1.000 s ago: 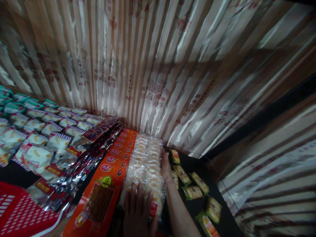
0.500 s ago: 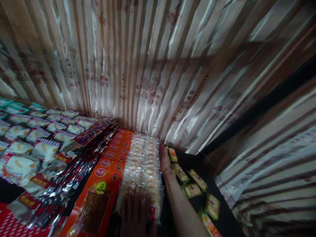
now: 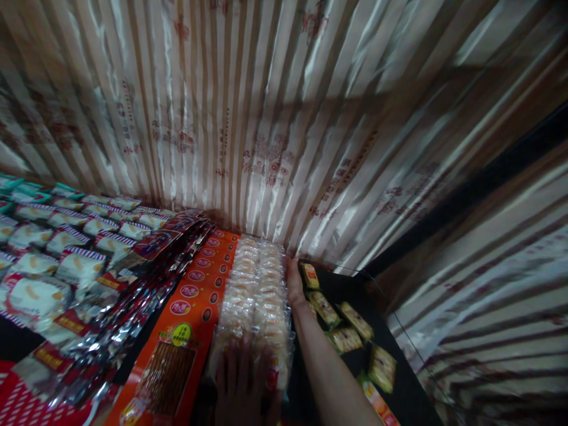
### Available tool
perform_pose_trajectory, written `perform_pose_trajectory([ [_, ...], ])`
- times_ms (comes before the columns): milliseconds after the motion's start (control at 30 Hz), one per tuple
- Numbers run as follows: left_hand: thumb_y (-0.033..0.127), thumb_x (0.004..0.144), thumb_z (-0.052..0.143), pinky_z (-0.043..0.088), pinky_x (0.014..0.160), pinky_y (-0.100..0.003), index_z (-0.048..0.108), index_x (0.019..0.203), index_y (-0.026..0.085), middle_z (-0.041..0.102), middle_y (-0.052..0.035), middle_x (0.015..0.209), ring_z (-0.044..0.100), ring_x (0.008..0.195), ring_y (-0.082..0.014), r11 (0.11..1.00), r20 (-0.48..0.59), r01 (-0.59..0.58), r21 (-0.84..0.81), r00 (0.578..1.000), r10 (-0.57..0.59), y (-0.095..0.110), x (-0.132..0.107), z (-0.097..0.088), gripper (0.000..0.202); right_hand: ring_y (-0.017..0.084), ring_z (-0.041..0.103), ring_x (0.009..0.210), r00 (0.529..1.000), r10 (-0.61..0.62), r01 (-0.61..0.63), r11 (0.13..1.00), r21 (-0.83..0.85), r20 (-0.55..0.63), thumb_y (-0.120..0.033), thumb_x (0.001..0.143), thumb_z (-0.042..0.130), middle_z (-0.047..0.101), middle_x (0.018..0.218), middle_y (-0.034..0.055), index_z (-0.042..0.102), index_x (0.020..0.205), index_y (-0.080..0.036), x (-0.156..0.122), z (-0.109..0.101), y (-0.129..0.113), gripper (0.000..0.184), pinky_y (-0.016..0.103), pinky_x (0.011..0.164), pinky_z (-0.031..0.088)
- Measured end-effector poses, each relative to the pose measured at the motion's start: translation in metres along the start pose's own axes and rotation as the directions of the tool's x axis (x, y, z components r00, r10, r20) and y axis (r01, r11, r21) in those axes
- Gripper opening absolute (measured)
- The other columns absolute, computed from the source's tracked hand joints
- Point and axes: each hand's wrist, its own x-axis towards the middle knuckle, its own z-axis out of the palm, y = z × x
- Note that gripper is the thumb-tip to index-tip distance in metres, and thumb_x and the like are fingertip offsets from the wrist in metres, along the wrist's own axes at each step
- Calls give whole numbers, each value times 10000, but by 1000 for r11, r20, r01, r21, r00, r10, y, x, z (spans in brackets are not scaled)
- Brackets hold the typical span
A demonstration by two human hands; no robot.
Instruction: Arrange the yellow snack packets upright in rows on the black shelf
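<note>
Two columns of clear-wrapped pale snack packs point(image 3: 257, 284) stand in a tight row on the dark table. At the near end, my left hand point(image 3: 242, 378) rests against the front packs with its fingers spread. Along the far right side of the row, my right hand point(image 3: 293, 284) lies edge-on, apparently flat against the packs; its fingers are partly hidden. Neither hand is wrapped round a pack. Directly left of the row are orange packets point(image 3: 177, 331), overlapping, with a window showing brown sticks on the nearest one.
Loose yellow-green snack packs point(image 3: 346, 340) lie on the black tabletop point(image 3: 399, 367) to the right. Further left are overlapping shiny red-silver packets point(image 3: 128, 307) and rows of white packets point(image 3: 80, 266). A pleated printed curtain point(image 3: 266, 118) hangs behind, with a dark pole point(image 3: 465, 189) slanting at right.
Both hands hold nearly the same positions against the row. The view has shifted very slightly; the packs show no clear movement.
</note>
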Motion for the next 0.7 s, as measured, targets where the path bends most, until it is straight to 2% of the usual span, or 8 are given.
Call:
perform_pose_trajectory([
  [133,497,708,595,206,1054,-538,439,1300,273,385,-100,1396,260,1311,-350,1000,64,19,-9,998,-18,3,8,-16,652,183,368,1281,990,-37,40,999,24,-139,-614,814,362,489,1330,29,577,1135,-254,-20,-9,-8,528,414,1078,255],
  [267,466,740,581,228,1040,-530,498,1250,273,363,-87,1409,257,1313,-345,1000,136,24,-16,990,-21,4,16,-31,551,155,351,1290,988,-102,105,994,25,-119,-602,827,361,474,1343,11,572,1136,-296,-63,-22,-10,484,395,1104,181],
  [400,473,757,563,216,1046,-526,501,1248,255,367,-93,1407,249,1319,-331,1000,144,4,-15,990,-1,4,19,-36,541,143,329,1302,991,-64,66,998,11,-115,-611,819,371,459,1355,-4,556,1162,-312,-103,-27,-3,491,378,1113,153],
  [467,477,757,561,215,1046,-530,517,1232,244,379,-101,1399,249,1319,-331,1000,131,-6,-12,991,8,4,19,-36,531,153,314,1310,993,-12,13,1000,11,-113,-636,804,370,449,1363,4,536,1193,-303,-112,-26,4,538,385,1108,170],
  [567,482,756,558,224,1040,-532,529,1219,242,392,-105,1390,261,1315,-328,1000,126,-4,-13,992,6,4,18,-36,522,177,327,1304,993,68,-65,997,41,-95,-676,776,369,443,1368,17,497,1242,-280,-117,-21,12,624,393,1077,257],
  [700,474,769,544,237,1037,-523,525,1223,206,390,-125,1391,258,1318,-328,1000,124,4,-12,992,-3,4,16,-36,527,183,389,1267,994,92,-87,994,71,-61,-682,768,377,480,1338,9,449,1282,-281,-118,-12,15,656,371,1036,334],
])
